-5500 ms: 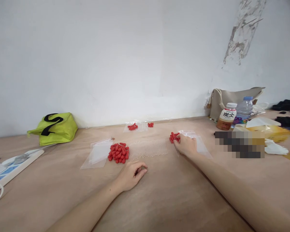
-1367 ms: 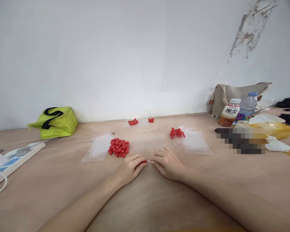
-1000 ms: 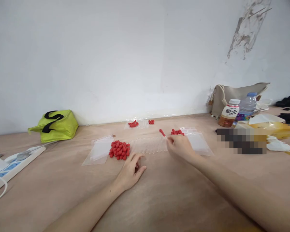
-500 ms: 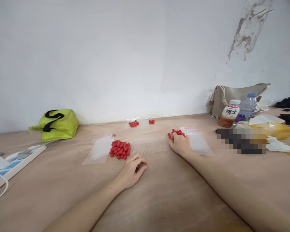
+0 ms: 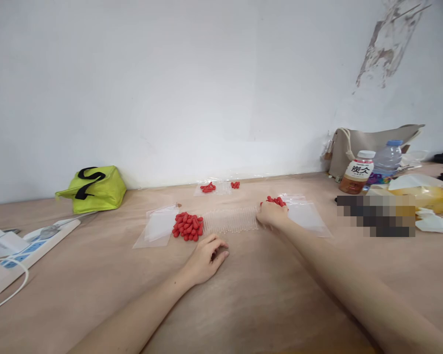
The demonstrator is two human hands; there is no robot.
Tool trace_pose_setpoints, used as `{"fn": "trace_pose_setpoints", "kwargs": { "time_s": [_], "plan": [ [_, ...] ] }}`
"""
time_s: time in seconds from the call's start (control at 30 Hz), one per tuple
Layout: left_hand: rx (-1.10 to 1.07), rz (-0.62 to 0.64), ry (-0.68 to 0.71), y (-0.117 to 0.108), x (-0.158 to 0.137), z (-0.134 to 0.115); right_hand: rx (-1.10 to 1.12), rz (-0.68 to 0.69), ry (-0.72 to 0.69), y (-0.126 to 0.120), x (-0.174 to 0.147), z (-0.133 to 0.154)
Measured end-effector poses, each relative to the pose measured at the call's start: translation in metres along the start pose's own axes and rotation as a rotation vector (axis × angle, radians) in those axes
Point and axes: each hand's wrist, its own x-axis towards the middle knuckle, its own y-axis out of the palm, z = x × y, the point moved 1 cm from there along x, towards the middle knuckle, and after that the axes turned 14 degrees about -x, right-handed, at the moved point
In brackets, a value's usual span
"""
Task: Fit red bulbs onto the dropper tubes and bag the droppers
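My left hand (image 5: 208, 258) rests on the brown tabletop with its fingers loosely curved, the thumb apart and nothing in it. Just beyond it is a pile of red teardrop-shaped pieces (image 5: 188, 227). To the right of that pile runs a row of thin clear sticks (image 5: 231, 220). My right hand (image 5: 272, 215) is at the right end of this row, its fingers closed together; what they hold, if anything, is hidden. Partly behind that hand lies a second red pile (image 5: 279, 201). Clear plastic bags (image 5: 160, 226) flank the left pile, and more bags (image 5: 305, 219) lie beside the right one.
Near the wall, smaller red groups (image 5: 208, 187) lie with a clear bag. A green bag (image 5: 99, 189) and a power strip (image 5: 33, 250) are at left. On the right stand a drink bottle (image 5: 358, 172), a blue-capped bottle (image 5: 389, 160) and a beige bag (image 5: 341, 152).
My right hand has shifted from the right red pile toward me and the right end of the clear sticks. My left hand stays resting on the table. The view has turned slightly left.
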Motion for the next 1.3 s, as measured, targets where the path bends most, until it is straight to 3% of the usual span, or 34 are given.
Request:
{"fn": "trace_pose_setpoints", "kwargs": {
  "time_s": [0.17,0.33,0.43,0.53,0.57,0.67,0.73,1.0,1.3],
  "plan": [
    [0.001,0.001,0.008,0.002,-0.001,0.0,-0.008,0.029,-0.016,-0.006,-0.001,0.005],
    [0.023,-0.053,0.01,-0.003,0.001,-0.005,0.041,-0.042,-0.058,-0.016,-0.013,0.002],
    [0.144,-0.205,0.017,-0.033,0.009,0.001,0.073,-0.209,-0.152,-0.016,-0.034,-0.004],
    [0.313,-0.412,-0.149,-0.084,0.02,0.023,0.145,-0.475,-0.419,-0.007,-0.062,-0.009],
    [0.362,-0.428,-0.215,-0.101,0.024,0.033,0.182,-0.536,-0.518,-0.002,-0.07,-0.01],
    [0.404,-0.362,-0.333,-0.137,0.034,0.065,0.269,-0.631,-0.704,0.01,-0.087,-0.013],
    [0.394,-0.289,-0.392,-0.146,0.041,0.083,0.297,-0.664,-0.751,0.015,-0.092,-0.013],
    [0.267,-0.052,-0.509,-0.14,0.058,0.126,0.362,-0.648,-0.727,0.019,-0.092,-0.012],
    [0.168,-0.062,-0.505,-0.138,0.05,0.129,0.373,-0.635,-0.727,0.018,-0.092,-0.011]
  ]
}}
